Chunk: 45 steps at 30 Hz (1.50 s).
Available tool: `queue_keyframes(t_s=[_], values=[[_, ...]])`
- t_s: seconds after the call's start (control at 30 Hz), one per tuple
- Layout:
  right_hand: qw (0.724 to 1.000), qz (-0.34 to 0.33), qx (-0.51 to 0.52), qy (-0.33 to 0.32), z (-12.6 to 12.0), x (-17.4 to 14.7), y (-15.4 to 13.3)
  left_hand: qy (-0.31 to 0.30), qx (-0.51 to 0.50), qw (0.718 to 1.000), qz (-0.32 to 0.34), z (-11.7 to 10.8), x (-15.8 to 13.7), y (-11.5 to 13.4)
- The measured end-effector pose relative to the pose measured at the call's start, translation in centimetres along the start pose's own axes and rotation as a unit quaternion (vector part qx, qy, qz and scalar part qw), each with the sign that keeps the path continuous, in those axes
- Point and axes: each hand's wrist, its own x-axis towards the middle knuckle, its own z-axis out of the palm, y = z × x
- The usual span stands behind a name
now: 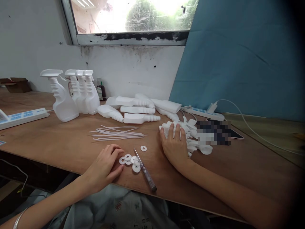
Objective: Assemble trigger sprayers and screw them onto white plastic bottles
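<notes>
Trigger heads (190, 131), loose and white, lie in a heap on the table (71, 143) under your right hand (175, 149), which is palm down with its fingers extended over the left part of the pile. Whether you are pinching one cannot be told, since the palm hides it. Your left hand (105, 165) is loosely curled, nothing seen in it, just beside a cluster of flat washers (136, 170). One more washer lies apart, near the tip of the screwdriver (148, 178). Progress, judged from the layout: four spray bottles (63, 108) stand upright with heads on and look finished, though their insides are not visible. Outstanding, apparently: several headless bottles (137, 118) on their sides behind the thin tubes (119, 138), with heads, tubes and washers unassembled.
</notes>
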Motion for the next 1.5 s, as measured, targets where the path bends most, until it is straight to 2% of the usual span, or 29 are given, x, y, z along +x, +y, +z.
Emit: queue_keyframes(t_s=[0.2,0.37,0.6,0.7,0.8,0.9,0.97,1.07,1.13,1.2,1.3,1.4,1.5], values=[[0.997,-0.039,-0.041,-0.053,-0.5,0.1,-0.5,-0.008,0.008,0.999,0.031,-0.1,0.6,-0.7],[0.994,-0.050,-0.083,-0.043,-0.6,0.2,-0.6,-0.022,-0.007,1.000,-0.007,-0.8,0.9,-1.3],[0.985,-0.076,-0.148,-0.046,-0.6,0.2,-0.5,0.030,-0.068,0.993,-0.087,-1.3,0.4,-3.1],[0.969,-0.117,-0.216,-0.036,-0.9,0.2,-0.6,0.085,-0.074,0.990,-0.084,-1.9,1.0,-3.4],[0.961,-0.157,-0.228,-0.027,-1.0,0.2,-0.7,0.111,-0.090,0.988,-0.051,-2.9,3.1,-2.9],[0.963,-0.181,-0.195,-0.034,-0.8,0.2,-0.5,0.108,-0.128,0.986,0.007,-3.7,6.4,-1.9],[0.968,-0.185,-0.167,-0.040,-0.7,0.3,-0.4,0.061,-0.164,0.983,0.049,-3.6,9.0,-1.1],[0.972,-0.187,-0.132,-0.055,-0.5,0.2,-0.2,0.005,-0.203,0.974,0.096,-2.5,12.2,-0.1],[0.974,-0.195,-0.104,-0.057,-0.3,0.2,0.0,-0.008,-0.216,0.968,0.124,-1.4,13.7,0.3],[0.977,-0.201,-0.057,-0.043,-0.2,0.1,0.2,-0.005,-0.238,0.962,0.133,-0.3,14.5,0.3],[0.979,-0.195,0.056,-0.012,0.1,-0.1,0.4,-0.035,-0.280,0.952,0.117,0.9,14.7,-0.3],[0.970,-0.178,0.167,-0.002,0.4,-0.1,0.5,-0.060,-0.332,0.937,0.090,1.4,14.4,-0.9],[0.960,-0.168,0.224,-0.010,0.5,0.0,0.4,-0.051,-0.349,0.932,0.079,1.7,14.1,-1.2]])
